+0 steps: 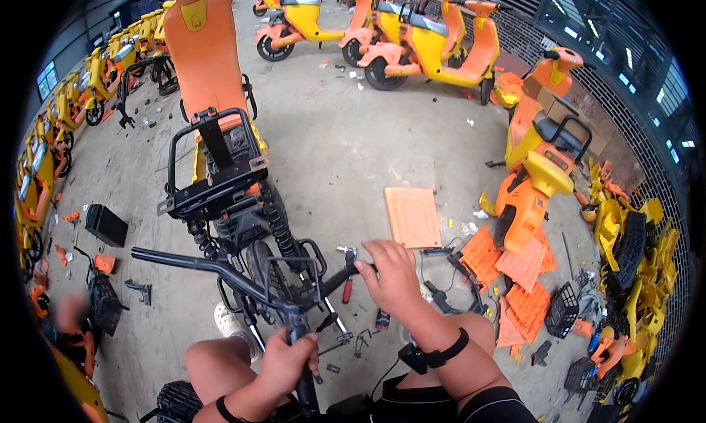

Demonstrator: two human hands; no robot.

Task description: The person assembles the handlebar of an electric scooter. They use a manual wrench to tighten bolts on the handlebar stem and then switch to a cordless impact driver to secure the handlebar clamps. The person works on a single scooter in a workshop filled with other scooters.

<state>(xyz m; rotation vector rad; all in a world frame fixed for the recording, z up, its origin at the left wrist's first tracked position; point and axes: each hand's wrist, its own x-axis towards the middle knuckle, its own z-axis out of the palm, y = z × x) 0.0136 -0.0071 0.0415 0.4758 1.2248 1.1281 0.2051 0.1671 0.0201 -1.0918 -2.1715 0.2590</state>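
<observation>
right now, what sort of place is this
Probably a scooter repair or dismantling workshop: yellow-and-orange scooters stand around, one partly stripped scooter is close by, and loose orange panels lie on the floor.

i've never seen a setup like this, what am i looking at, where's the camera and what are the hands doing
There is no robot here: these are a person's own bare hands. The single picture comes from a wide fisheye camera worn on the head, looking down, so straight edges bend near the rim.

The left hand grips the stem of a black metal tubular handlebar. The right hand is at that bar's right end; how firmly it grips is unclear.

Ahead stands a partly stripped scooter with an orange upper body and exposed black coil springs. On the grey floor lie a flat orange square panel, a red-handled tool and a black rectangular box.
</observation>
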